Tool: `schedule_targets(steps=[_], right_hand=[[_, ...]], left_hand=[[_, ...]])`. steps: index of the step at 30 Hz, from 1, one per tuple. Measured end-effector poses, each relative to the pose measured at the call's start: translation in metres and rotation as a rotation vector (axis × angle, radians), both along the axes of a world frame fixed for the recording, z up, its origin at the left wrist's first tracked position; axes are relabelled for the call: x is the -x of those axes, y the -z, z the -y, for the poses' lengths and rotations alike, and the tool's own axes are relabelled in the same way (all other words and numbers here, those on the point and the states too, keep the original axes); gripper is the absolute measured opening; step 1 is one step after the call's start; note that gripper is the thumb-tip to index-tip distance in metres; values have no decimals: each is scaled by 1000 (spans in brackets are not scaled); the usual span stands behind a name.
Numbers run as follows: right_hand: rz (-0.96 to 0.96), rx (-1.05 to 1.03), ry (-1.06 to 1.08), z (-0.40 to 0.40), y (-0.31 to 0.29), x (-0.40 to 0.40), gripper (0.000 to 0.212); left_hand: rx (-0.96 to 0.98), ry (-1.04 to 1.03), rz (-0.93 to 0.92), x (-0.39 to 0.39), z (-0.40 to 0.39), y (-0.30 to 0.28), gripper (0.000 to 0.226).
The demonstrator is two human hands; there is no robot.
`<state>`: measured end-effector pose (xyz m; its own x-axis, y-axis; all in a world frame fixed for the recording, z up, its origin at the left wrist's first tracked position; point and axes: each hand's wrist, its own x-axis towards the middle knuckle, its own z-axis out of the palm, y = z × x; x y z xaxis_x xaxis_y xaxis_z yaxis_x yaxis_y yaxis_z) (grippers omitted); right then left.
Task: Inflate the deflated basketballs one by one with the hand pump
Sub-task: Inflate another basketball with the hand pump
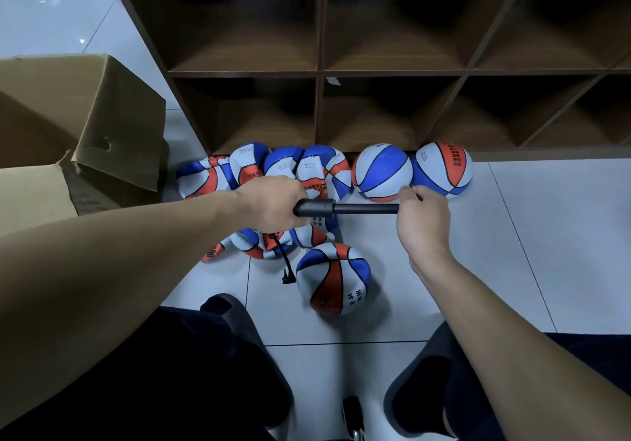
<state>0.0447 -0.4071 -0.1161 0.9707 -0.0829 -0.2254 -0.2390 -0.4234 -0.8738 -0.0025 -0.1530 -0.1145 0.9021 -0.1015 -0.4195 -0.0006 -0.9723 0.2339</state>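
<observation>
Dim, sharp, wide-angle edge distortion.

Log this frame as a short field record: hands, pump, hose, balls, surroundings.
left hand: grips the pump barrel
right hand: holds the pump's handle end
pump: horizontal, rod drawn out
hose: hangs loose, its tip beside the near ball, not plugged in
round balls by shelf: two
flat balls: a pile, left of them
surroundings: shelf unit, cardboard box, tiled floor

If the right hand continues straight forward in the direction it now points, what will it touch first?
Most likely the inflated ball by the shelf. The right hand, gripping the pump's rod, points forward with its fingertips near that ball's lower right edge. Depth is unclear; it might pass between this ball and the right-hand ball.
</observation>
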Motion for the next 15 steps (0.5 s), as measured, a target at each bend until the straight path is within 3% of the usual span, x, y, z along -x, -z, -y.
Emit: schedule_targets(steps=[15], right_hand=[[-6,-3,-122,-28,-5,30,42]], left_hand=[[-12,63,106,0,40,-9,27]])
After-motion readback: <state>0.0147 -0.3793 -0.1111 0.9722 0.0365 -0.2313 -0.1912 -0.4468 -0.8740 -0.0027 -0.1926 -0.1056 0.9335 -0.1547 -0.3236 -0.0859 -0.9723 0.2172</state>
